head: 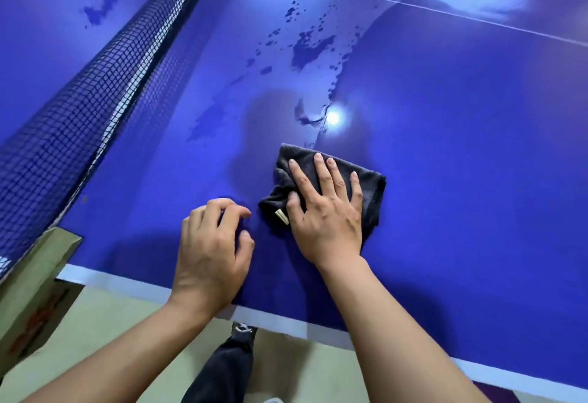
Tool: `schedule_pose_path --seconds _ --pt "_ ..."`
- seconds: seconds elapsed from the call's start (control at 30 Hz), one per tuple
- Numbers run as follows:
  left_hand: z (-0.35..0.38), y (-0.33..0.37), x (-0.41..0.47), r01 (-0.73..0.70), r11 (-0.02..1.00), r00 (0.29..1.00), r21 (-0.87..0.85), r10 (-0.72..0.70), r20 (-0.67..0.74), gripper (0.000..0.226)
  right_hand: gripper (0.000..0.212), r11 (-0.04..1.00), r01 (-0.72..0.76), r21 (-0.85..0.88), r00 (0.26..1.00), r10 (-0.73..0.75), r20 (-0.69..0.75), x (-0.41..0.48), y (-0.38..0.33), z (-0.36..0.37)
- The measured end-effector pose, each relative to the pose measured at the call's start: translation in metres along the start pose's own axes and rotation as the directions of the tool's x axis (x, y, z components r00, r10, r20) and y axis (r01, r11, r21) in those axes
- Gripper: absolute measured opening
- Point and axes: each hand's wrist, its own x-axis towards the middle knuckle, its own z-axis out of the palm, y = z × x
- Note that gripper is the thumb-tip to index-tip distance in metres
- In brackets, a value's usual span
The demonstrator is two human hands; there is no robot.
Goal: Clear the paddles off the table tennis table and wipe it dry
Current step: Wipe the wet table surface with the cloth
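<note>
Right hand (324, 211) flat on cloth (372, 192), label (282, 216) nearward

A games room: blue table tennis table (461, 211) with net (79, 116).

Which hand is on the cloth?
The right hand, fingers spread flat on the dark cloth; the left hand rests on the table beside it, fingers curled, holding nothing.

Bright overhead light, glare spot on wet table (477, 179), soft shadows, wide-angle edge bending
</note>
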Motion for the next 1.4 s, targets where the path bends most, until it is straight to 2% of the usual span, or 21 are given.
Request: schedule_pose_path --seconds 0.3,0.5,0.77,0.97,1.2,1.4 --pt "0.041 0.016 0.151 -0.151 0.987 0.987 -0.047 0.153 0.050 0.036 0.055 0.997 -0.070 -0.037 0.998 0.070 0.005 0.151 0.038 0.002" --pt "0.060 0.021 0.254 -0.150 0.989 0.983 0.008 0.148 0.109 0.046 0.054 0.991 -0.104 -0.085 0.995 0.104 -0.007 0.250 0.074 -0.002" --pt "0.069 0.019 0.266 -0.175 0.983 0.979 0.060 0.167 0.113 0.060 0.054 0.982 -0.173 -0.079 0.985 0.174 0.006 0.358 0.122 -0.008" --pt "0.073 0.020 0.270 -0.177 0.982 0.975 0.062 0.166 0.147 0.061 0.055 0.980 -0.176 -0.096 0.984 0.178 0.012 0.427 0.147 -0.009" --pt "0.072 0.019 0.273 -0.189 0.978 0.975 0.085 0.177 0.132 0.056 0.056 0.993 -0.096 -0.063 0.994 0.099 0.048 0.503 0.162 -0.010" --pt "0.074 0.016 0.272 -0.176 0.980 0.980 0.095 0.164 0.115 0.055 0.057 0.996 -0.049 -0.072 0.996 0.054 0.072 0.515 0.161 -0.007"
